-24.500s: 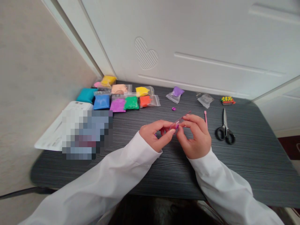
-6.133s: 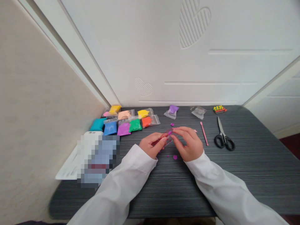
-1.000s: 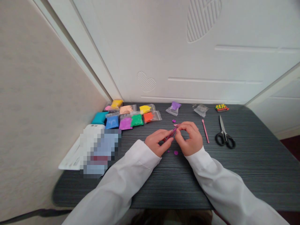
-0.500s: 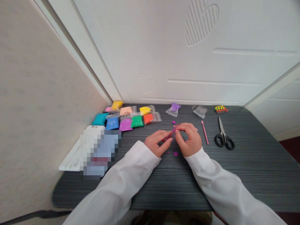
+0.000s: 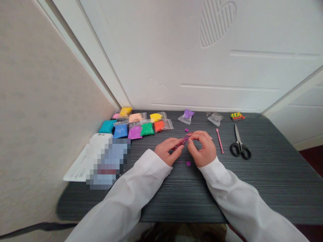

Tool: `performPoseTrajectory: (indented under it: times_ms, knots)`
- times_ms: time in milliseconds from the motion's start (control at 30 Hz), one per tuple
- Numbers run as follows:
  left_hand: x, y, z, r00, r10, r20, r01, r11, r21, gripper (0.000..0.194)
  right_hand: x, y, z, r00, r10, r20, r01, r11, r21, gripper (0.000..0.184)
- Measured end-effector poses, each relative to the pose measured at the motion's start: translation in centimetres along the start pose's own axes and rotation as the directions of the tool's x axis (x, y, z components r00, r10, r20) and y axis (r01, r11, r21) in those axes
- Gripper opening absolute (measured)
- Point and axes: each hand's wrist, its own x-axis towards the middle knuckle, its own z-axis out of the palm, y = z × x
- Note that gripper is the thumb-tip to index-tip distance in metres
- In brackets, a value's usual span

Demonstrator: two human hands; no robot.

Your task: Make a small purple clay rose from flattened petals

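My left hand (image 5: 167,150) is closed on one end of a small clear plastic piece (image 5: 182,142) that looks reddish-purple; whether it is a bag or a stiff sheet is hard to tell. A bit of purple clay shows at its far end. There my right hand (image 5: 202,149) pinches with thumb and forefinger, partly covering it. On the table below lie a flat purple clay disc (image 5: 188,163) and a tiny purple crumb (image 5: 180,162). Just beyond the hands sits a small purple clay piece (image 5: 186,130). A pale pink bit (image 5: 211,138) peeks out behind my right hand.
Bags of coloured clay (image 5: 135,131) cluster at the back left, near a white packet (image 5: 83,161) and a blurred-out item. A purple clay bag (image 5: 188,115), a clear bag (image 5: 215,118), a pink modelling tool (image 5: 219,141), scissors (image 5: 238,144) and a yellow-and-orange clay model (image 5: 237,117) lie behind and right.
The clear plastic piece is tilted flatter, and the purple bit at its far end shows more. My hands keep nearly the same place; the whole view has shifted slightly.
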Motion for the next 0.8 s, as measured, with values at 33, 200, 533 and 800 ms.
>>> performPoseTrajectory:
  times_ms: [33, 200, 533, 800]
  knots:
    - [0.0, -0.1, 0.0, 1.0, -0.007, -0.001, 0.007, 1.0, -0.002, 0.023, 0.0, 0.0, 0.0, 1.0, 0.002, 0.0, -0.002, 1.0, -0.001, 0.006]
    - [-0.1, -1.0, 0.2, 0.992, -0.112, -0.052, 0.11, 0.993, -0.031, 0.025, 0.2, 0.2, -0.2, 1.0, 0.019, 0.022, -0.019, 1.0, -0.002, 0.005]
    - [1.7, -2.7, -1.4, 0.827, -0.518, -0.22, 0.374, 0.797, -0.474, 0.035, 0.1, 3.2, -1.0, 0.819, 0.18, 0.545, -0.009, 0.954, -0.301, 0.006]
    - [2.0, -3.6, -1.9, 0.779, -0.602, -0.173, 0.437, 0.72, -0.538, 0.039, 0.0, 3.3, -0.9, 0.791, 0.173, 0.587, 0.066, 0.93, -0.362, 0.016]
